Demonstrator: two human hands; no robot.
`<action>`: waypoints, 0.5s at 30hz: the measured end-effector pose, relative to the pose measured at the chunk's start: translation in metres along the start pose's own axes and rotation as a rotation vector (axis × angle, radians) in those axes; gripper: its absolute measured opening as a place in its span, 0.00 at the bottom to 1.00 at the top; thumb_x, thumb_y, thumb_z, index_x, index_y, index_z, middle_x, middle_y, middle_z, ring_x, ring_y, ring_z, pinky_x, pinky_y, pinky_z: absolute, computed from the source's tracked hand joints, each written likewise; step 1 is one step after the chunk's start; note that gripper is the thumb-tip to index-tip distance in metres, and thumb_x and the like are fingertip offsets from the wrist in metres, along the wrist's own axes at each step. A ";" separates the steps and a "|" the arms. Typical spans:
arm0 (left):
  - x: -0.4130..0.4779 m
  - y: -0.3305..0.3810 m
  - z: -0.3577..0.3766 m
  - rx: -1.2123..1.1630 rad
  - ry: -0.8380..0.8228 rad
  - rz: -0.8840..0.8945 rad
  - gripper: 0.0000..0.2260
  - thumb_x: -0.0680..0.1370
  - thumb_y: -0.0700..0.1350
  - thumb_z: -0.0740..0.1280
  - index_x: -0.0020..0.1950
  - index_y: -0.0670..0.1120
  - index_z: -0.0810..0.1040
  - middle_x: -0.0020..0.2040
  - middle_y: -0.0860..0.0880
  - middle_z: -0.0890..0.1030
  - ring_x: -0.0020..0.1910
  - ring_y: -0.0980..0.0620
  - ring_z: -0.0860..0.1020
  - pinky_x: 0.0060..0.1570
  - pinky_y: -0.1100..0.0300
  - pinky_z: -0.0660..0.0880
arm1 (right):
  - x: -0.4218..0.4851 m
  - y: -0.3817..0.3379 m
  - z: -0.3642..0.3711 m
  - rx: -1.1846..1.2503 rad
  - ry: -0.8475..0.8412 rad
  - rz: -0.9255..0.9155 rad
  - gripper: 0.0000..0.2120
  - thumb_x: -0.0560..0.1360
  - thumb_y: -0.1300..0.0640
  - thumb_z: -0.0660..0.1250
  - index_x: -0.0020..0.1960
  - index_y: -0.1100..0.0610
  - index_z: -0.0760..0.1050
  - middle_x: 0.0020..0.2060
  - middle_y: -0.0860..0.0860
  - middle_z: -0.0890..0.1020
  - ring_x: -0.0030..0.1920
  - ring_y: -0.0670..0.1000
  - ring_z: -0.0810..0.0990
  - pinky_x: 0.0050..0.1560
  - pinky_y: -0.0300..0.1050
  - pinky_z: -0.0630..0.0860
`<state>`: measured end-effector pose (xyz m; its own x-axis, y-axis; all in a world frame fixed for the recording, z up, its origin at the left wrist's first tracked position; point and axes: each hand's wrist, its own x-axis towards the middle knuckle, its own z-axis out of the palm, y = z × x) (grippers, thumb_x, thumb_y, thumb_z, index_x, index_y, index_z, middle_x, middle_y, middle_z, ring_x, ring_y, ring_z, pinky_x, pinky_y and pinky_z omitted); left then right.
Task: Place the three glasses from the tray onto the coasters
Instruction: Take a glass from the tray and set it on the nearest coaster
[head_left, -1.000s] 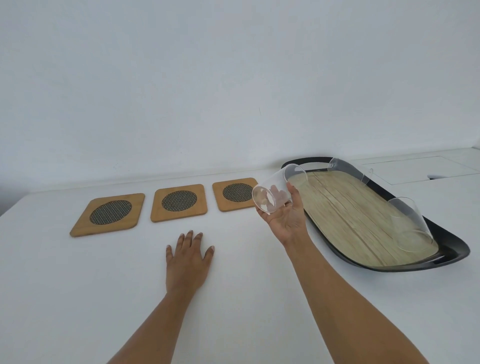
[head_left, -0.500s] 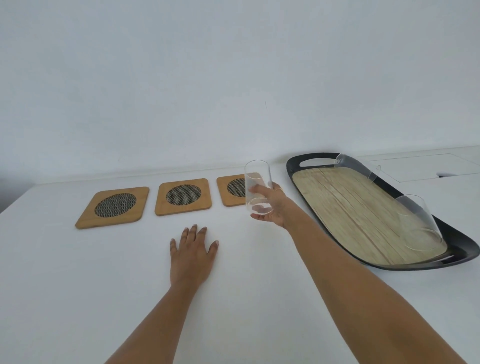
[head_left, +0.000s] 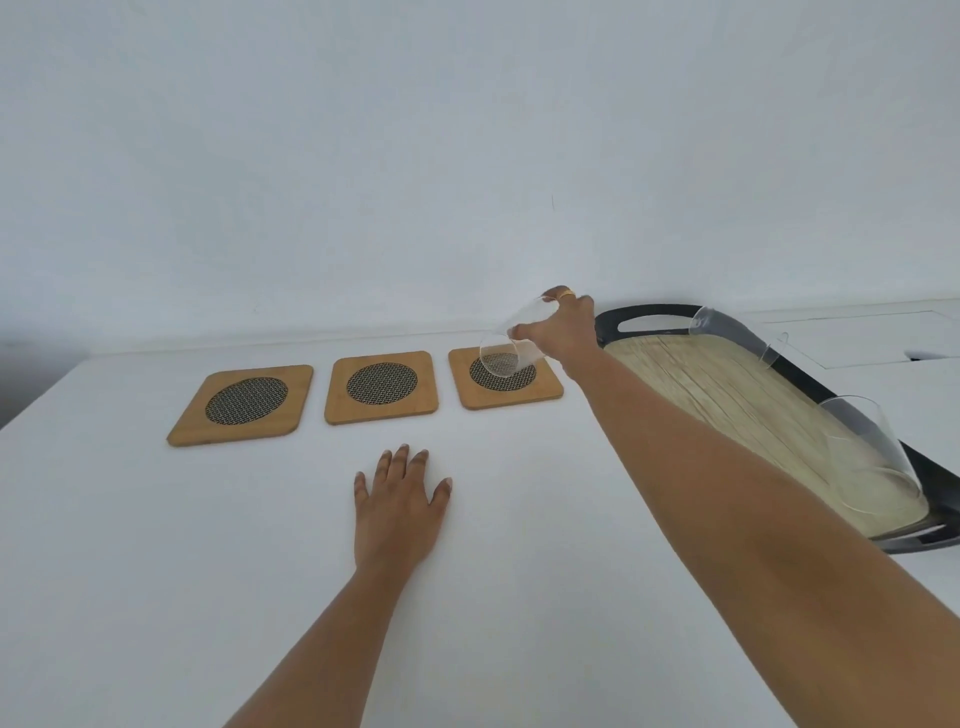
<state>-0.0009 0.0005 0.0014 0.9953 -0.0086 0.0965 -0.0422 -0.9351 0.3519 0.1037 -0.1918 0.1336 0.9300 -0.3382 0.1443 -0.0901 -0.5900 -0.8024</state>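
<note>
I had the first glass (head_left: 511, 340) in my right hand (head_left: 563, 332), fingers wrapped round its upper part, and it hung tilted over the right coaster (head_left: 505, 378), its base low above the dark mesh disc; I could not tell whether it touched the coaster yet. My left hand (head_left: 397, 506) lay flat on the table (head_left: 156, 571), fingers spread, holding nothing, near the front edge of the coaster row but apart from it. By my reckoning this was the setting-down step for glass one of three, so the task was barely a third under way. The next move, as I judged it, called for righting the glass so its base came down level on the mesh, centred inside the wooden border, then letting go without dragging it sideways; a tilted landing on one edge could let it tip. Counting: three coasters in a row, the left coaster (head_left: 241, 404) and middle coaster (head_left: 382, 385) bare; three glasses in all, one in hand and two on the tray (head_left: 649, 314), the far glass (head_left: 737, 338) by the tray's handle end and the near glass (head_left: 867, 457) toward its front, both leaning or lying, not upright; one tray, at the right of the coasters.
</note>
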 end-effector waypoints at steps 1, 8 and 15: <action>0.000 0.000 0.001 0.001 0.000 0.001 0.24 0.80 0.57 0.52 0.74 0.50 0.58 0.77 0.50 0.56 0.77 0.52 0.51 0.75 0.46 0.47 | 0.003 -0.001 0.001 -0.013 0.000 -0.026 0.31 0.67 0.55 0.75 0.66 0.57 0.67 0.65 0.57 0.67 0.63 0.55 0.72 0.64 0.48 0.70; 0.001 -0.001 0.003 0.009 0.013 0.001 0.24 0.79 0.57 0.52 0.74 0.50 0.58 0.77 0.50 0.57 0.77 0.51 0.51 0.75 0.46 0.47 | 0.017 0.001 0.019 -0.094 -0.023 -0.204 0.27 0.72 0.60 0.71 0.68 0.58 0.67 0.68 0.55 0.71 0.69 0.55 0.66 0.65 0.45 0.64; 0.000 -0.001 0.002 0.015 0.006 0.007 0.25 0.80 0.57 0.51 0.74 0.50 0.57 0.77 0.50 0.56 0.77 0.52 0.51 0.75 0.46 0.47 | 0.029 0.001 0.042 -0.062 -0.034 -0.239 0.22 0.74 0.64 0.67 0.66 0.62 0.66 0.67 0.56 0.70 0.68 0.58 0.66 0.63 0.46 0.64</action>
<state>-0.0005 0.0003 -0.0006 0.9945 -0.0130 0.1044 -0.0477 -0.9401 0.3374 0.1452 -0.1712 0.1124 0.9389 -0.1592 0.3050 0.1132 -0.6942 -0.7108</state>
